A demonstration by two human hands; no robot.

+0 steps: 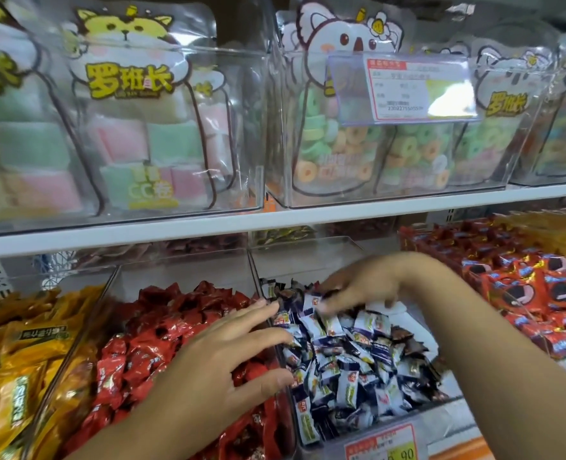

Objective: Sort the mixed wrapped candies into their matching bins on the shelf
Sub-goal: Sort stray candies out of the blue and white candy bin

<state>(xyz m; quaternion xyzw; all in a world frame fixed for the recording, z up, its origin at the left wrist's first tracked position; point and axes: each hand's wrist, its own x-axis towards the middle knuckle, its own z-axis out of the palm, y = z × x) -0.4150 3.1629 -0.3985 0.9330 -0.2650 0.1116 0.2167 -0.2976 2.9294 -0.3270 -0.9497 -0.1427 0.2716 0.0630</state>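
Clear bins stand side by side on the lower shelf. The middle bin (441, 423) holds blue-and-white wrapped candies (348, 370) with a few dark brown ones mixed in. Left of it lies a bin of red wrapped candies (135, 356). My left hand (228, 353) hovers with spread, straight fingers over the divider between these two bins, fingertips reaching the blue-and-white pile. My right hand (364, 283) reaches into the back of the middle bin, its fingers curled down among the candies; it is blurred and I cannot see whether it pinches one.
A bin of yellow wrapped candies (12, 360) sits at far left, and red packets (540, 287) at right. The white shelf board (275, 217) above carries clear boxes of pastel sweets (125, 144) and ring gummies (358, 147). Price tags (404, 89) hang in front.
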